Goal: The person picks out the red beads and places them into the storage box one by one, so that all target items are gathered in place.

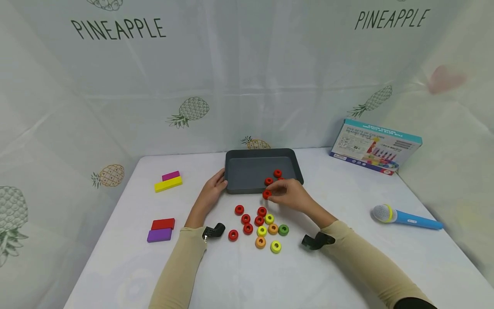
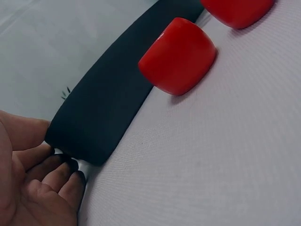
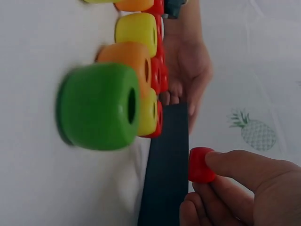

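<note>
My right hand [image 1: 290, 194] pinches a red bead [image 1: 266, 194] between thumb and fingers, just over the near rim of a dark grey tray [image 1: 247, 191]. From the right wrist, the held bead [image 3: 201, 165] shows level with the tray's top edge. Inside the tray, near its right end, lie a few red beads [image 1: 277, 173], one partly hidden by the hand. My left hand [image 1: 212, 191] grips the tray's left side; in the left wrist view its thumb is at the tray corner [image 2: 89, 132], with the other fingers curled below.
Loose red [image 1: 248, 228], yellow [image 1: 275, 246], orange [image 1: 260, 242] and green beads [image 1: 283, 230] lie in front of the tray. Coloured blocks [image 1: 168, 184] sit at left, with a red block [image 1: 163, 224] and a purple block [image 1: 159, 235] nearer. A box [image 1: 374, 148] and a toy microphone [image 1: 409, 219] are at right.
</note>
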A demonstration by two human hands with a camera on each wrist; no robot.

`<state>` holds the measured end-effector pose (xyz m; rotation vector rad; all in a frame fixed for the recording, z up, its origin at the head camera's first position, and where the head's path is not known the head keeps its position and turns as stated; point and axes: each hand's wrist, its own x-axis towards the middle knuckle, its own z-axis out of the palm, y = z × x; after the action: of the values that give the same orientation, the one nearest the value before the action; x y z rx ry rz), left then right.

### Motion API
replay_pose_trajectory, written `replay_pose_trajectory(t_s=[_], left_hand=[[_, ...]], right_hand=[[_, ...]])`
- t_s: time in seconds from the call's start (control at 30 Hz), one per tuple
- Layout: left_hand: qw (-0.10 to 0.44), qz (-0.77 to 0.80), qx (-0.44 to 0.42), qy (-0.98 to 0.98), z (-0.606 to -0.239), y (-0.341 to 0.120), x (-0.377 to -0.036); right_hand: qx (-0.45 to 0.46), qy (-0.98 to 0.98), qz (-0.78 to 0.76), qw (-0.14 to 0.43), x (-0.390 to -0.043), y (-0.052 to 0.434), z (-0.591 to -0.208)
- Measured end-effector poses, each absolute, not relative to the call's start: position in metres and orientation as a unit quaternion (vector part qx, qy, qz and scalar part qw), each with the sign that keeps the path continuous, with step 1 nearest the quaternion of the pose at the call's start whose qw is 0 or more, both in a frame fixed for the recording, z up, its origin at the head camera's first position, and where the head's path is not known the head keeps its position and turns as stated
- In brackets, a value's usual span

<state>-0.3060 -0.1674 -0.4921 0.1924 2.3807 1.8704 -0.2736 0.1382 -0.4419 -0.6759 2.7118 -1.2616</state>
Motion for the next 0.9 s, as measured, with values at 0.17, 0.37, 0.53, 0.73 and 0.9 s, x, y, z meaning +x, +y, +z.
replay_pose_trajectory(t_s=[0.17,0.37,0.53,0.73,0.9], left_hand=[[0.053,0.614,0.065,0.784,-0.492,-0.168,-0.307],[0.058,0.615,0.064,0.784,-0.490,-0.169,-0.305],[0.057,0.619,0.071,0.780,-0.491,-0.168,-0.305],[0.059,0.611,0.067,0.787,-0.493,-0.167,-0.305],[0.048,0.604,0.061,0.793,-0.492,-0.167,-0.303]], right_hand=[[-0.221,0.877,-0.426,0.027,-0.288,0.140,-0.436],[-0.204,0.882,-0.424,0.024,-0.309,0.140,-0.431],[-0.191,0.883,-0.428,0.017,-0.325,0.140,-0.430],[-0.172,0.892,-0.418,0.012,-0.343,0.142,-0.430],[-0.163,0.897,-0.412,0.008,-0.358,0.141,-0.430]])
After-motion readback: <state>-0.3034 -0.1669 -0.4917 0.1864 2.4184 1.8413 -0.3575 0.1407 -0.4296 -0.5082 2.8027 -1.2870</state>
